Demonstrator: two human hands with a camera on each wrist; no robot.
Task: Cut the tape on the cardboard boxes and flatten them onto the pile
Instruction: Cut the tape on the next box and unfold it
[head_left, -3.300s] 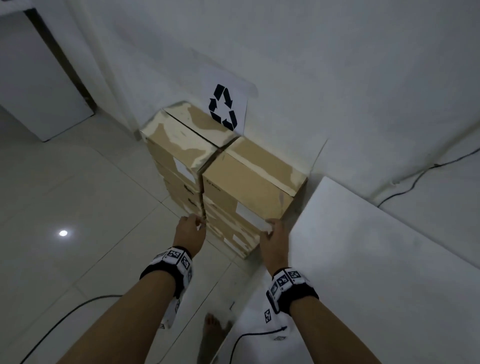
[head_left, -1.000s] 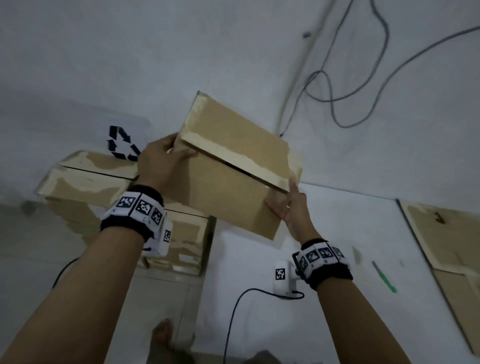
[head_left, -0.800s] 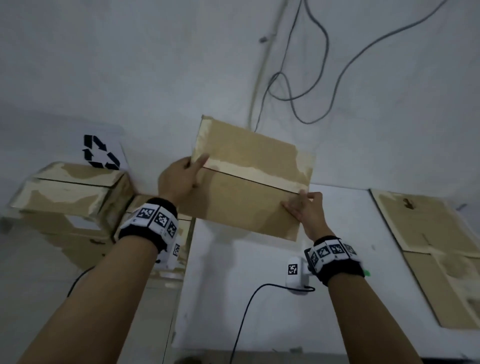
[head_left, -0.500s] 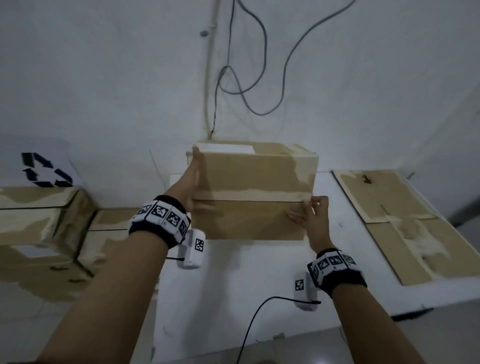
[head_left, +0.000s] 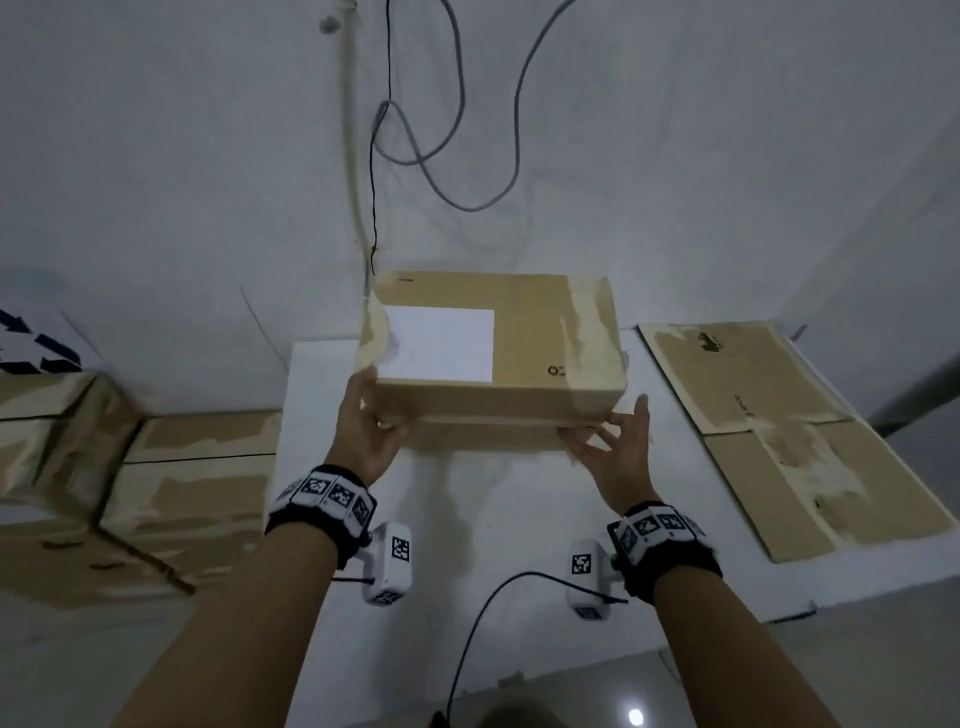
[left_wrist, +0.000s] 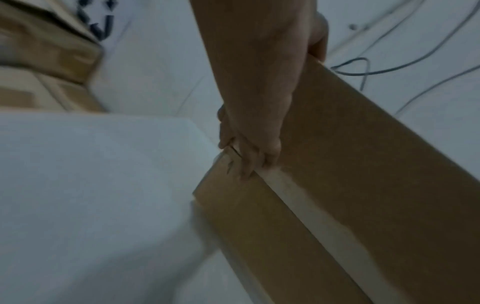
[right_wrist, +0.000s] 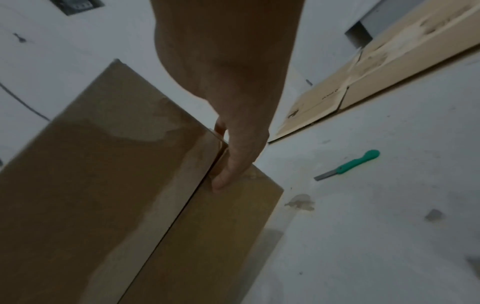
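Observation:
A taped cardboard box (head_left: 524, 384) with a white label on top is held low over the white table (head_left: 509, 525). My left hand (head_left: 371, 421) grips its left end, thumb up the side and fingers curled under. My right hand (head_left: 608, 447) supports the right lower corner with spread, straight fingers, thumb standing free. In the left wrist view my fingers (left_wrist: 249, 160) press the taped seam of the box (left_wrist: 350, 154). In the right wrist view one finger (right_wrist: 228, 168) lies on the seam face of the box (right_wrist: 103, 174). A green-handled cutter (right_wrist: 350, 164) lies on the table to the right.
Flattened cardboard sheets (head_left: 769, 431) lie on the table's right side. Several taped boxes (head_left: 156, 483) are stacked left of the table, under a recycling sign (head_left: 36, 343). Cables hang down the wall (head_left: 447, 156) behind. Camera cords trail from both wrists.
Both hands lifted the box off the stack and carried it right over the table. It has tipped so the labelled face is up, and it has come lower.

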